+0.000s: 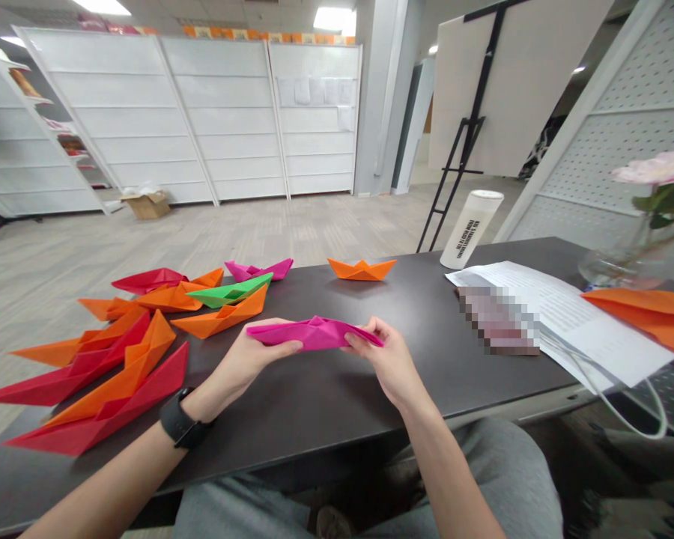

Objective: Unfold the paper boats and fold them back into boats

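A magenta paper boat (pixel 314 333) is held just above the dark table (pixel 314 397), stretched between both hands. My left hand (pixel 252 359) pinches its left end with thumb on top. My right hand (pixel 385 359) grips its right end with fingers curled round the fold. A black watch sits on my left wrist. To the left lie several folded paper boats in orange (pixel 225 318), red (pixel 106 415), green (pixel 233 292) and pink (pixel 261 269). One small orange boat (pixel 362 269) stands alone farther back.
White printed sheets (pixel 567 314) lie at the right with a white cable over them, beside flat orange paper (pixel 651 314). A white cylinder bottle (pixel 472 228) and a glass vase with a pink flower (pixel 645 224) stand at the table's far right. An easel stands behind.
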### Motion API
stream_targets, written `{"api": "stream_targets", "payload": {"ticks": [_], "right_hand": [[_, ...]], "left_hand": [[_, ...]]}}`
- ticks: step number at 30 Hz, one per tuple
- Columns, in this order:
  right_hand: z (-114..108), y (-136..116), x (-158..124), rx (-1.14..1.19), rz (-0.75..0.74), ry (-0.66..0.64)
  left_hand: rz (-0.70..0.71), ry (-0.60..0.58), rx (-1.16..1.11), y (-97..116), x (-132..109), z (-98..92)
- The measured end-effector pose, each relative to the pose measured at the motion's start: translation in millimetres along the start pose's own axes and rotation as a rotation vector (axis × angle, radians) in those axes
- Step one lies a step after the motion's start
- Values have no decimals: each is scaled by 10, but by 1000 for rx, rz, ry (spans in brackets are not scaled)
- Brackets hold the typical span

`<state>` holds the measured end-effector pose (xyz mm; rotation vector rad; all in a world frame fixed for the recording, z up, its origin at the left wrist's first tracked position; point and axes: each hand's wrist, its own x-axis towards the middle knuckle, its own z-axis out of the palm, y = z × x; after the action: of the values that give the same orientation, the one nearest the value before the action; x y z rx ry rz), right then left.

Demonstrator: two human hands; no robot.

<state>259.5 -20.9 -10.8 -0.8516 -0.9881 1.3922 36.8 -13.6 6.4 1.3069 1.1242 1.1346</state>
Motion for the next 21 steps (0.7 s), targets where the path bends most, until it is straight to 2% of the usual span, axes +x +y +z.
{"api": "stream_targets", "payload": {"ticks": [2, 5, 11, 13, 15, 18, 21], "right_hand": [[35, -8, -24, -74, 15, -37], [71, -3, -31, -117, 23, -2], [101, 63, 19, 76, -3, 133], [171, 95, -7, 150, -31, 174], [286, 130, -69, 208, -37, 156], [470, 185, -171, 234, 47, 64], [552, 214, -198, 227, 39, 115]], "left_hand": [[-20, -5, 25, 16, -16, 13], [-43, 44, -9, 27, -17, 48], [-41, 133, -98, 4, 12, 92], [-26, 173, -92, -6, 19, 89], [-6, 200, -88, -2, 17, 86], [-6, 145, -27, 27, -4, 85], [1, 105, 24, 46, -18, 75]]}}
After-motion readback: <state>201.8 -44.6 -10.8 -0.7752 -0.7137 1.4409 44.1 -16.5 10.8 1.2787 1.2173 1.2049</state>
